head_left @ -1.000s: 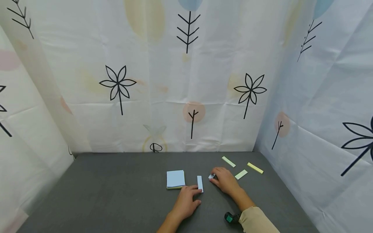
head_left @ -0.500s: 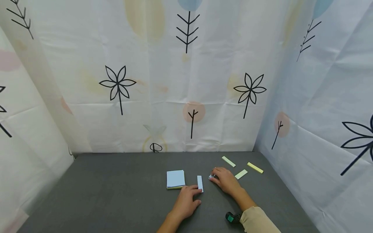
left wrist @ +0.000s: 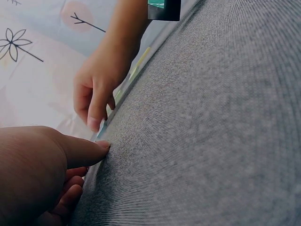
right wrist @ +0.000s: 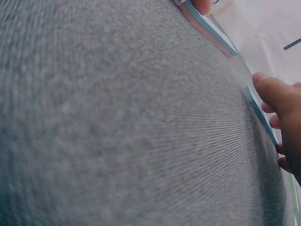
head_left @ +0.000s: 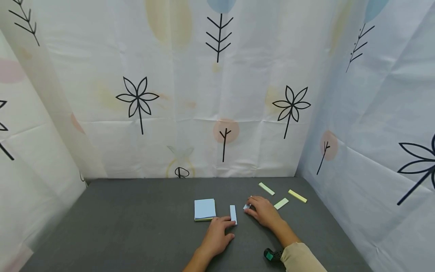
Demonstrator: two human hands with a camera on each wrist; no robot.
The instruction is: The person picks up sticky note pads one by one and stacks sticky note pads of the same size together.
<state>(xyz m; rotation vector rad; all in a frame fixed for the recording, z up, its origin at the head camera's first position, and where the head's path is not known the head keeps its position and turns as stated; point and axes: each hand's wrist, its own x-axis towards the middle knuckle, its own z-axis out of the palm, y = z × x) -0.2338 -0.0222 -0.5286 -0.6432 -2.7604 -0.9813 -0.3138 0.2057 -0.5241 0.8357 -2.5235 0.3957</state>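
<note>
My left hand point(head_left: 216, 236) rests on the dark table. Its fingertips touch the near end of a narrow light blue sticky-note strip point(head_left: 233, 213); in the right wrist view this strip point(right wrist: 211, 30) shows a pink lower layer. To its right, my right hand point(head_left: 265, 212) holds a second light blue strip point(head_left: 246, 206) between thumb and fingers, low at the tabletop. The hand covers most of that strip in the head view, while the right wrist view shows the strip point(right wrist: 259, 113) lying along the fingers.
A square stack of sticky notes point(head_left: 205, 208), blue on top, lies just beyond my left hand. Pale green strips point(head_left: 266, 188) and a yellow strip point(head_left: 297, 196) lie past my right hand. A black wrist device point(head_left: 272, 255) sits at the right cuff. Patterned cloth walls point(head_left: 176, 113) enclose the table.
The right wrist and its cuff have shifted very slightly to the right. Both hands otherwise stay in place, and the strips and the square stack lie where they were.
</note>
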